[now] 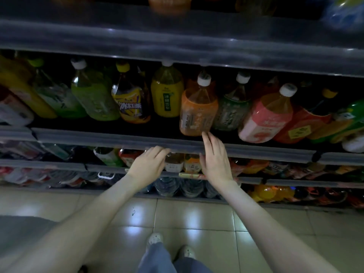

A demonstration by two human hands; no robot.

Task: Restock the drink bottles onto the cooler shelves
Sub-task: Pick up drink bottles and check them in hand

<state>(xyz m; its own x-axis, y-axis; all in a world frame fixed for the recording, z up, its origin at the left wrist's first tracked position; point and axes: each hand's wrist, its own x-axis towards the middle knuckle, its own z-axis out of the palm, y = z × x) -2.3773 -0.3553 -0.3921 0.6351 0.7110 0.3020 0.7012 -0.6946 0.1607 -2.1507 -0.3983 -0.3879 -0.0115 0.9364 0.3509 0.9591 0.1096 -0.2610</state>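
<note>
Right now I am looking down along both bare forearms at the cooler front. The right hand (215, 158) is lying flat with its fingers straight and together, gripping nothing. Its fingertips (205, 135) are touching the bottom edge of the orange-label bottle (199, 111), or sitting just against it; I cannot tell which. That bottle is standing on the middle shelf with its white cap up, at the very front, just behind the grey shelf rail (98, 137).

The left hand (148, 164) is resting lower and to the left. Its fingers are bending loosely against the underside of that rail and holding nothing.

Other large bottles are standing in a row along the same shelf. From the left of the orange one, I am seeing a yellow-label bottle (167, 93), a dark bottle with a yellow cap (132, 101) and a green bottle (92, 95). To its right, a dark green-label bottle (230, 109) is pressing close beside it, with a pink-label bottle (267, 117) beyond that.

Smaller bottles are filling the shelves below, too dim for me to read, and clear water bottles (177, 187) are sitting on the lowest level. Pale floor tiles (197, 213) are catching light spots, and a pale shoe (155, 239) is showing above a blue trouser leg (155, 259).
</note>
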